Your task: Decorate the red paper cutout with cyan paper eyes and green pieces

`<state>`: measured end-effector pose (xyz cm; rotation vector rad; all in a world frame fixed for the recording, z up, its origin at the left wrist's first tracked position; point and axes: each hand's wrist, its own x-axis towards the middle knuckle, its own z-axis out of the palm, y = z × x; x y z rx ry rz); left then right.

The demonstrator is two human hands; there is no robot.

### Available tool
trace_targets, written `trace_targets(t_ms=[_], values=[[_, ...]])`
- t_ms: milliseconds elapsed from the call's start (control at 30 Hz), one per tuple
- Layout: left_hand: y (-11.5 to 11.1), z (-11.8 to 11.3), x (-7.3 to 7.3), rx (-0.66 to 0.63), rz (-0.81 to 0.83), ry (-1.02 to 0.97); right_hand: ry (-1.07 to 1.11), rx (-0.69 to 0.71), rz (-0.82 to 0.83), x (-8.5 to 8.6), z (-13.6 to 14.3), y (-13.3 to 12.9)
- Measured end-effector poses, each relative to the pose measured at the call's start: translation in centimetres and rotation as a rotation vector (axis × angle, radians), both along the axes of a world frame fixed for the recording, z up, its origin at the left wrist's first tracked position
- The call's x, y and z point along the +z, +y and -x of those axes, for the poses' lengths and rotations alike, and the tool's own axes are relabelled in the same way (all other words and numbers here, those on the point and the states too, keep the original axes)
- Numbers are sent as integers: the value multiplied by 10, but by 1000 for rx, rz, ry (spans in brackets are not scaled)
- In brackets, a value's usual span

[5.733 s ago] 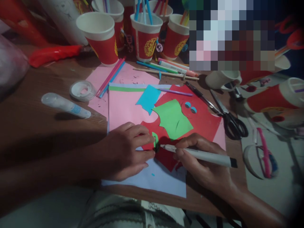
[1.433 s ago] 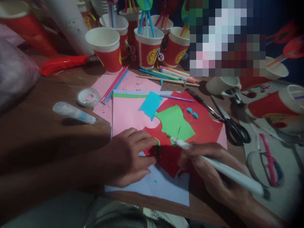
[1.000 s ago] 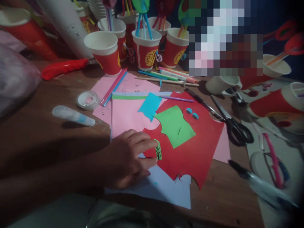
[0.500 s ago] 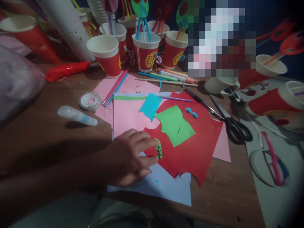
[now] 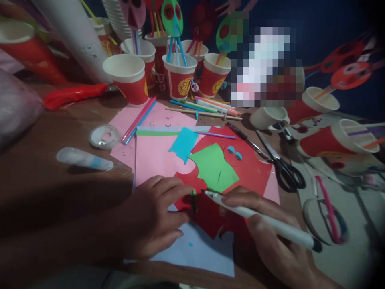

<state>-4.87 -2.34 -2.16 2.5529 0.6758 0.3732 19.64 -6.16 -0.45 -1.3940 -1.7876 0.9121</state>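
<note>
My left hand (image 5: 161,216) lies with its fingers apart over the paper sheets, its fingertips at a small green strip (image 5: 194,202) with dark marks, which rests on red paper (image 5: 255,172). My right hand (image 5: 270,228) is closed around a white marker (image 5: 270,220), its dark tip pointing left, just right of the strip. Beyond the hands lie a green paper piece (image 5: 215,166), a blue paper piece (image 5: 185,143) and two small blue ovals on a red circle (image 5: 234,156).
Black-handled scissors (image 5: 287,172) and a pen (image 5: 248,140) lie to the right. A glue bottle (image 5: 84,159) and tape roll (image 5: 105,137) lie left. Red paper cups (image 5: 180,78) with decorated straws stand behind, near a white mug (image 5: 268,117).
My right hand has come into view from the lower right with the white marker. My left hand stays by the green strip. The view has shifted slightly.
</note>
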Motion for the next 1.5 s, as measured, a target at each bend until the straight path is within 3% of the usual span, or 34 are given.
trace_targets(t_ms=[200,300,600,1500], values=[[-5,-1,2,64,45,-28,17,-96,95,-10,15,1],[-5,-1,1,66,65,-17,-37,-115,65,-15,18,1],[-5,-1,-2,69,72,-70,-100,-172,27,-13,26,3],[-4,-2,0,65,17,-34,-128,-86,-5,-17,28,2]])
